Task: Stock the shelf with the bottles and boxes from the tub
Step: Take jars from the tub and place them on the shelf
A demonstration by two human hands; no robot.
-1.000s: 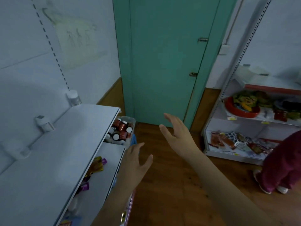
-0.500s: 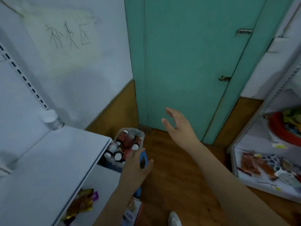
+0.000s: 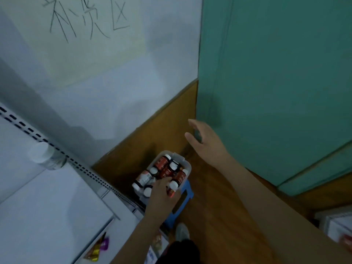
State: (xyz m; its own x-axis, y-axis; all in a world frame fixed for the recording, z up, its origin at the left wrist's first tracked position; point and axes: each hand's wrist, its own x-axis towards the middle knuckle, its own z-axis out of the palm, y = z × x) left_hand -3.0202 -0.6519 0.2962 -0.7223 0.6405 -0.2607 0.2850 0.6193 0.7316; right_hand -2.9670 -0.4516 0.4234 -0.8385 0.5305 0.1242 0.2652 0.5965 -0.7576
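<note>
The tub (image 3: 185,164), a clear plastic box, sits on a small blue stool (image 3: 185,197) on the floor just past the end of the shelf (image 3: 47,216), and it is crowded with bottles (image 3: 167,168), dark red with white caps, lying at all angles; no boxes can be made out in it. The left hand (image 3: 162,195) is down among the nearest bottles with its fingers curled over them, but whether it has closed on one cannot be told from this angle. The right hand (image 3: 205,141) hangs in the air beyond the tub, fingers loose and spread, holding nothing. Judging by how full the tub is, the stocking looks barely begun: only one white-capped bottle (image 3: 46,156) stands at the back of the broad white top shelf, and nearly everything is left to move. A lower shelf shows a few bright packets (image 3: 97,248). Around this is a wooden floor (image 3: 219,216), a pale wall with a handwritten paper sign (image 3: 85,35), brown skirting and a teal door (image 3: 276,82).
</note>
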